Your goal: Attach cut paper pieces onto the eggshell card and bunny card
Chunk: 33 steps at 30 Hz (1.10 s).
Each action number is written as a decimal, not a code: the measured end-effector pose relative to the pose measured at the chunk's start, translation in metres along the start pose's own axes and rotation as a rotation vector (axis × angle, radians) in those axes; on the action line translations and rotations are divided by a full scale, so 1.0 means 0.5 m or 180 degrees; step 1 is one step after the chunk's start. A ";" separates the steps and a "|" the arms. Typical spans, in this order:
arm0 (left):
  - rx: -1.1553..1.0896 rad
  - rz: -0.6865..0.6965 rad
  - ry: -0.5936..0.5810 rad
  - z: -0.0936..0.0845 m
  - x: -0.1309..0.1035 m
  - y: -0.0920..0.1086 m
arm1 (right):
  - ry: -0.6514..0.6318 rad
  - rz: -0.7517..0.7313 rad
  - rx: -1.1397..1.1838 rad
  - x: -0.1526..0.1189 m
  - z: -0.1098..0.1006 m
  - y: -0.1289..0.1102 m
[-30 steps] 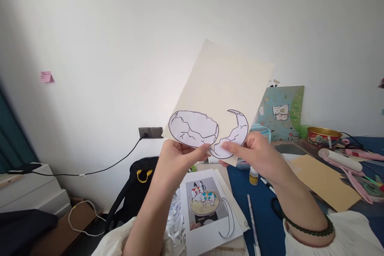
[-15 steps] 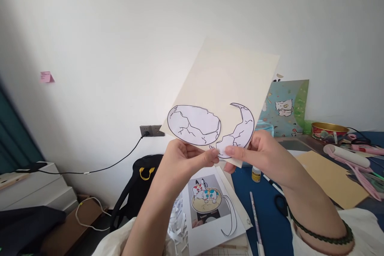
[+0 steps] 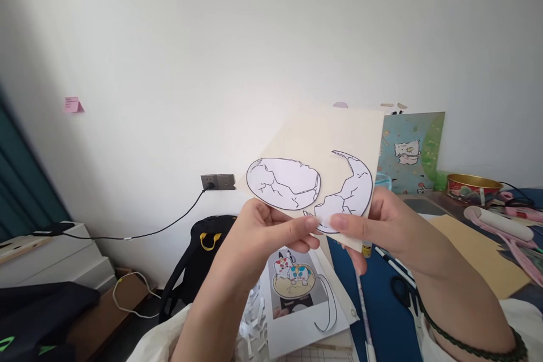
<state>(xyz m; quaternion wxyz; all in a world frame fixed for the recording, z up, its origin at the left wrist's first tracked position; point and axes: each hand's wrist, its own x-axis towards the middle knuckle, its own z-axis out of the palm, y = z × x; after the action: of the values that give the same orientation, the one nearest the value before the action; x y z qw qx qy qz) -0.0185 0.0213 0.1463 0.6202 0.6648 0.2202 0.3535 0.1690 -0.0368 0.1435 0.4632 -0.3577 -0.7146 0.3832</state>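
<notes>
Both hands hold up a cream sheet of card [image 3: 314,136] in front of the wall. On it lie two white paper cutouts with black crack lines: an oval eggshell cutout [image 3: 284,181] at left and a crescent-shaped eggshell cutout [image 3: 350,195] at right. My left hand [image 3: 271,229] pinches the card's lower edge, thumb in front and fingers behind. My right hand [image 3: 382,226] grips the lower right, its thumb pressing on the crescent cutout. Below, a printed picture [image 3: 297,283] of spotted animals in an eggshell lies on the desk, with a thin curved paper strip [image 3: 333,300] on it.
Scissors [image 3: 405,294], a pen [image 3: 367,317] and a small yellow-labelled bottle [image 3: 367,249] lie on the blue mat [image 3: 382,280]. Paper scraps [image 3: 253,311] sit left of the print. A round tin [image 3: 473,188], a lint roller [image 3: 500,223] and tan card [image 3: 479,249] are at right. A black backpack [image 3: 199,254] stands left.
The card's top has tipped away, so it looks shorter. Card and both hands appear slightly lower and further right. Both hands keep their hold, and the view has shifted a little.
</notes>
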 end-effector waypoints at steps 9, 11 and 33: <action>-0.0230 0.0205 -0.0213 0.004 0.000 0.001 | -0.0147 -0.0104 0.0212 0.003 0.000 0.003; -0.0241 0.0255 -0.0204 0.007 0.000 0.002 | -0.0184 -0.0093 0.0220 0.003 0.000 0.003; 0.0202 0.0165 0.0022 0.011 -0.004 0.004 | -0.0088 0.0355 -0.0016 0.002 -0.023 0.015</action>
<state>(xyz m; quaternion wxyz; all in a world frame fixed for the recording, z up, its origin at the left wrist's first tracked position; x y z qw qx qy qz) -0.0163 0.0159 0.1481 0.5887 0.6884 0.2161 0.3645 0.1807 -0.0301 0.1404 0.4303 -0.3928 -0.7008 0.4116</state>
